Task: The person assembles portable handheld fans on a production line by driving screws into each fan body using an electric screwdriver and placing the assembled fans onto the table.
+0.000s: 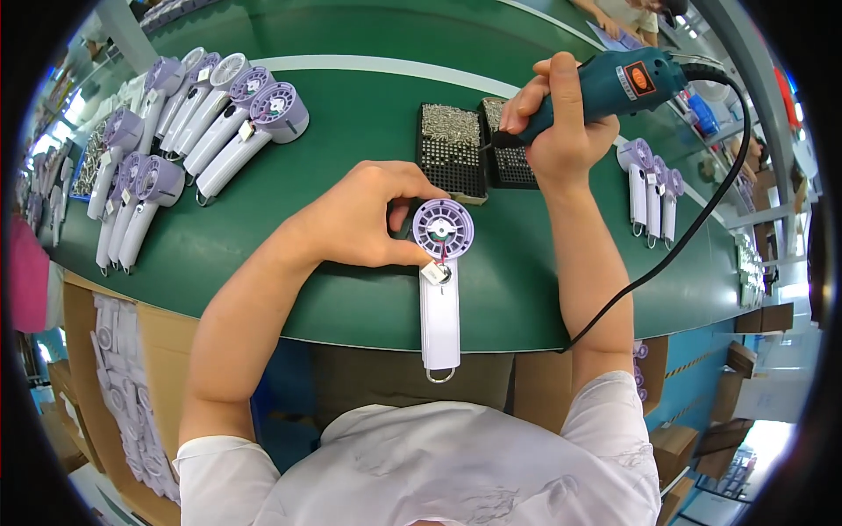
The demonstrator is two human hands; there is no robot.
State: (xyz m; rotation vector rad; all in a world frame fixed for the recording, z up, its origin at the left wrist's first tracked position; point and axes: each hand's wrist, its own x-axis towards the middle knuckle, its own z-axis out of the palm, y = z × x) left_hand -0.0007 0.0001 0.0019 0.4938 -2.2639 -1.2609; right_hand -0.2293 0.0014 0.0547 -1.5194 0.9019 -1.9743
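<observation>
My left hand (364, 215) grips the round head of a handheld fan (440, 320) between thumb and fingers. This white and lilac fan lies on the green table, its handle and metal ring toward me; a small white connector with red wires sits at its neck. In my right hand (572, 131) is a teal electric screwdriver (610, 86), fingers wrapped round its body. Its tip points left, over the gap between two black screw trays: one tray (452, 175) by the fan, the other (513, 171) beneath the tool. I cannot tell whether a screw is on the tip.
Several fans (232, 145) lie in rows at the left, with more fans (651, 188) at the right. The screwdriver's black cable (693, 232) loops down past my right forearm. A cardboard box (162, 386) of white parts stands below the table's left edge. Another person (627, 17) is across the table.
</observation>
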